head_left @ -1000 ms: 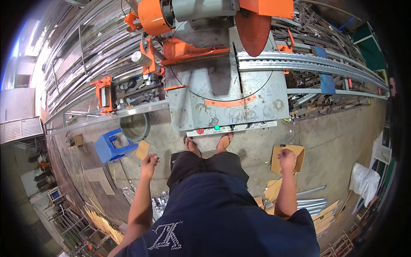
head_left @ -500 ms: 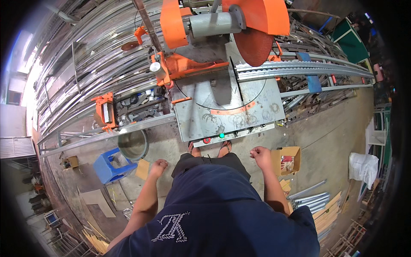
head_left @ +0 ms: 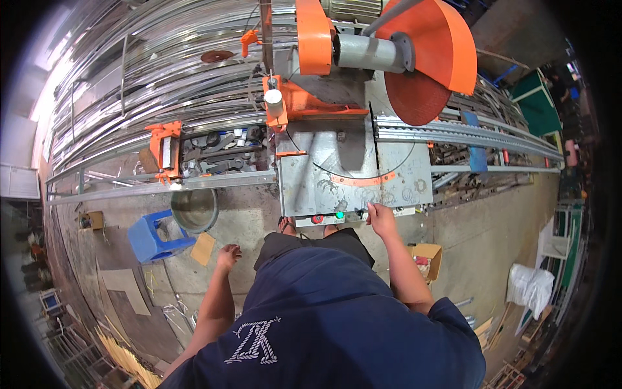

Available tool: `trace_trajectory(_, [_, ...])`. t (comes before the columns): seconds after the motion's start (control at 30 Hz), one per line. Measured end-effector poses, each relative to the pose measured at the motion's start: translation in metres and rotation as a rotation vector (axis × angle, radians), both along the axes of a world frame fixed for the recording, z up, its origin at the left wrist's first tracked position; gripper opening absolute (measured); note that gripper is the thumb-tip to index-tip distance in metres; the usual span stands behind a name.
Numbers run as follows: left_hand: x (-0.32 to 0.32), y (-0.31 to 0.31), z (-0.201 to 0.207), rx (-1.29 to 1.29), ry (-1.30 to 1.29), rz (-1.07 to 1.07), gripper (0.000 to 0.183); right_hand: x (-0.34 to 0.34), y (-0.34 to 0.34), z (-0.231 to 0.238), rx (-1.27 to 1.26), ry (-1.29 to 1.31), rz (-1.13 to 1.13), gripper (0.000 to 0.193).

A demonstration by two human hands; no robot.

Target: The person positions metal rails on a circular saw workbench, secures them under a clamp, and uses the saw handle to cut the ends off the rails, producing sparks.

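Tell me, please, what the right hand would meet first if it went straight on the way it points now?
Most likely the front edge of the grey saw table, near the small control strip with the green light. The right hand already looks at that edge; contact is unclear.

We stand before the saw table (head_left: 355, 170), its front edge just ahead of our feet. Our right hand (head_left: 381, 220) touches that front edge; our left hand (head_left: 228, 257) hangs apart at our left side. The cut-off saw (head_left: 382, 58) sits on the table's far part. Left of the table lie a metal basin (head_left: 194, 210) and, further left, a plastic stool (head_left: 151, 237); a cardboard box (head_left: 427, 259) lies right of us
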State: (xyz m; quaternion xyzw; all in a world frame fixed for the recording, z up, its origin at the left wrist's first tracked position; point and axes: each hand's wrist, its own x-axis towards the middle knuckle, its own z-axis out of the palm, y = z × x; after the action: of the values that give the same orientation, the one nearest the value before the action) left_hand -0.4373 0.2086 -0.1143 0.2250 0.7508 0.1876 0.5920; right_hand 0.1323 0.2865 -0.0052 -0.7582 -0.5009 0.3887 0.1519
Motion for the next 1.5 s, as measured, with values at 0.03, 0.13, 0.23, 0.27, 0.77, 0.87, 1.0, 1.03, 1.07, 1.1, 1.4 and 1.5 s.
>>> trace_trajectory(0.03, [0.003,-0.002,0.005,0.003,0.034,-0.011,0.026,0.002,0.014,-0.006,0.05,-0.052,0.059,0.026])
trace_trajectory(0.13, [0.024,-0.015,0.032,0.044,0.085,0.067,0.027,0.004,0.067,-0.026,0.244,-0.037,0.135,0.027])
trace_trajectory(0.23, [0.054,-0.036,0.053,0.075,0.062,0.185,0.027,-0.005,0.129,-0.037,0.265,0.399,-0.074,0.051])
trace_trajectory(0.27, [0.064,-0.046,0.058,0.078,0.046,0.211,0.026,0.0,0.151,-0.04,0.213,0.583,-0.072,0.057])
trace_trajectory(0.77, [0.184,-0.226,0.076,-0.225,0.102,0.343,0.036,-0.039,0.226,-0.084,0.391,0.606,-0.143,0.033])
trace_trajectory(0.87, [0.183,-0.227,0.063,-0.252,0.072,0.396,0.039,-0.029,0.217,-0.081,0.393,0.367,-0.107,0.025])
trace_trajectory(1.0, [0.175,-0.21,0.057,-0.202,0.05,0.362,0.038,0.003,0.19,-0.052,0.68,0.426,-0.337,0.015])
trace_trajectory(1.03, [0.172,-0.205,0.059,-0.163,0.042,0.372,0.037,0.008,0.179,-0.043,0.642,0.387,-0.315,0.014])
trace_trajectory(1.07, [0.17,-0.2,0.062,-0.125,0.032,0.382,0.036,0.014,0.168,-0.032,0.604,0.349,-0.294,0.013])
trace_trajectory(1.1, [0.168,-0.197,0.069,-0.119,0.041,0.393,0.035,0.022,0.157,-0.023,0.561,0.307,-0.274,0.013])
trace_trajectory(1.4, [0.147,-0.205,0.076,-0.17,0.065,0.296,0.034,0.132,0.084,-0.037,0.433,-0.034,-0.437,0.017])
trace_trajectory(1.5, [0.15,-0.193,0.092,-0.212,0.102,0.156,0.035,0.149,0.073,-0.066,0.375,0.073,-0.355,0.023])
